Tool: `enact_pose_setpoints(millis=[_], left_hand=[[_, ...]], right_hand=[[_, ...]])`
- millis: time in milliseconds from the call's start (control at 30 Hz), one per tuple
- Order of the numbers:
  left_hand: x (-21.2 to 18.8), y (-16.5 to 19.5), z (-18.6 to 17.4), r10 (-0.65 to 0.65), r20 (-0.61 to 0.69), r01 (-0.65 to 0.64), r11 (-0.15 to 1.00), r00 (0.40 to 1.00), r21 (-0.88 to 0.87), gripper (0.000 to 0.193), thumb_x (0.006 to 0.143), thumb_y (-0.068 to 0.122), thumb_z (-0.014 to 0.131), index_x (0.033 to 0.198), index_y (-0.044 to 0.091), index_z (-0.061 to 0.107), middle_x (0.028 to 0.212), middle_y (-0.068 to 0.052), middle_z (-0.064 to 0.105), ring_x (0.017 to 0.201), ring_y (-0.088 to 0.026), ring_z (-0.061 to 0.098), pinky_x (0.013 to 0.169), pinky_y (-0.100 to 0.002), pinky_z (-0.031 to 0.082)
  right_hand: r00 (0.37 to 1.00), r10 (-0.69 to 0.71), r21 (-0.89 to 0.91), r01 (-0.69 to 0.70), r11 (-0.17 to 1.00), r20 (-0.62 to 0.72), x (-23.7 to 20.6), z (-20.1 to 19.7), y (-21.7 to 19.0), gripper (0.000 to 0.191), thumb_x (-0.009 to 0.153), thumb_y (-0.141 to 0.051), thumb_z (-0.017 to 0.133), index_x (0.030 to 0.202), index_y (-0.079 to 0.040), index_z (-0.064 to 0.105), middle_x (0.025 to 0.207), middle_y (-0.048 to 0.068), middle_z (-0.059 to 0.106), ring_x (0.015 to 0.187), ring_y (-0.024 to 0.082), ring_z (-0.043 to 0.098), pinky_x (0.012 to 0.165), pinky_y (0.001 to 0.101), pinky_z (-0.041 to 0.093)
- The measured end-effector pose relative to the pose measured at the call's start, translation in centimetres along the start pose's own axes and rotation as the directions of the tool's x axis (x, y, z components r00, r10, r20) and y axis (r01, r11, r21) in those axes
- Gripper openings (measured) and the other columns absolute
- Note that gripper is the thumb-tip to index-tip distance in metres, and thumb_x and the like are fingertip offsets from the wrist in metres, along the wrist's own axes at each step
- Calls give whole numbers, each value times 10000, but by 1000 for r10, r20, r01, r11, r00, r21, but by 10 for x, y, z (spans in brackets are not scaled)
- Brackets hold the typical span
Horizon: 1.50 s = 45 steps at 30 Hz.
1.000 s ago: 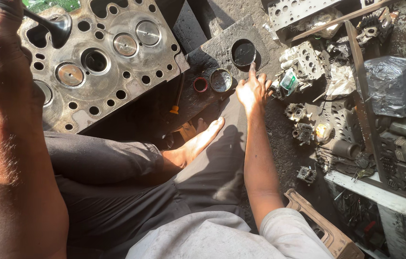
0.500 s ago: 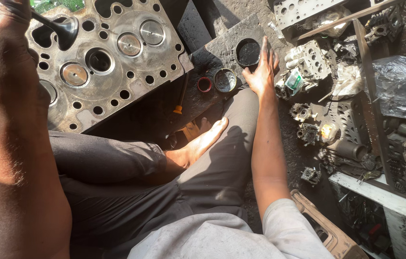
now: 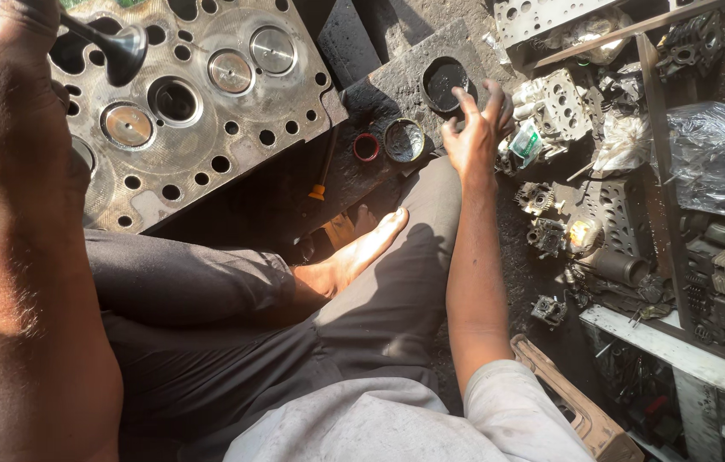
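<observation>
At upper left our left hand (image 3: pixel 16 94) gripped an engine valve (image 3: pixel 118 43) over the cylinder head (image 3: pixel 208 128); our open right hand (image 3: pixel 474 128) hovered beside the dark tin (image 3: pixel 446 83), seemingly fetching grinding paste.

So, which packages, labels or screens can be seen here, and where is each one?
Clear plastic bag: far right, crumpled and bulging over a dark grey block.
Small packet: beside the right hand, white and green, partly hidden.
Screens or signs: none in view.
</observation>
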<state>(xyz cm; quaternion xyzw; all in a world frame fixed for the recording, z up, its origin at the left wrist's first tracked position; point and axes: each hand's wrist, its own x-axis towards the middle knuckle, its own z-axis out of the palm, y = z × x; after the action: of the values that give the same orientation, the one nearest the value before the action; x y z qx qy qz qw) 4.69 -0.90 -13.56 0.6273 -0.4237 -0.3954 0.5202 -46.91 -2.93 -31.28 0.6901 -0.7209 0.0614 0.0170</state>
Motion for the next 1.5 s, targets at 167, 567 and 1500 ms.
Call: enact_pose_setpoints(millis=[167, 567, 1500], left_hand=[[-3, 7, 3, -35, -30, 35, 999, 999, 11, 259, 1146, 294, 662, 1087, 74, 783, 796, 73, 622, 615, -34, 430, 574, -218, 330], [-6, 18, 8, -71, -105, 75, 997, 992, 35, 420, 1154, 305, 751, 799, 91, 682, 646, 35, 550, 525, -61, 450, 527, -221, 338], [-8, 28, 8, 54, -48, -62, 982, 997, -178, 151, 1127, 129, 768, 1058, 17, 694, 840, 7, 666, 605, -67, 475, 564, -216, 350]], right_hand=[[1000, 8, 9, -8, 1000, -5, -2, -6, -8, 194, 842, -154, 841, 1026, -206, 808, 1482, 71, 368, 1451, 363, 271, 1167, 630, 216], [998, 28, -16, -28, 999, 53, 2, -3, -13, 172, 843, -176, 825, 1003, -186, 761, 1446, 83, 392, 1436, 385, 267, 1121, 655, 212], [997, -49, 38, 47, 998, 62, -4, -19, -23, 92, 910, -203, 790, 993, -212, 751, 1372, 60, 476, 1390, 360, 328, 1108, 652, 250]])
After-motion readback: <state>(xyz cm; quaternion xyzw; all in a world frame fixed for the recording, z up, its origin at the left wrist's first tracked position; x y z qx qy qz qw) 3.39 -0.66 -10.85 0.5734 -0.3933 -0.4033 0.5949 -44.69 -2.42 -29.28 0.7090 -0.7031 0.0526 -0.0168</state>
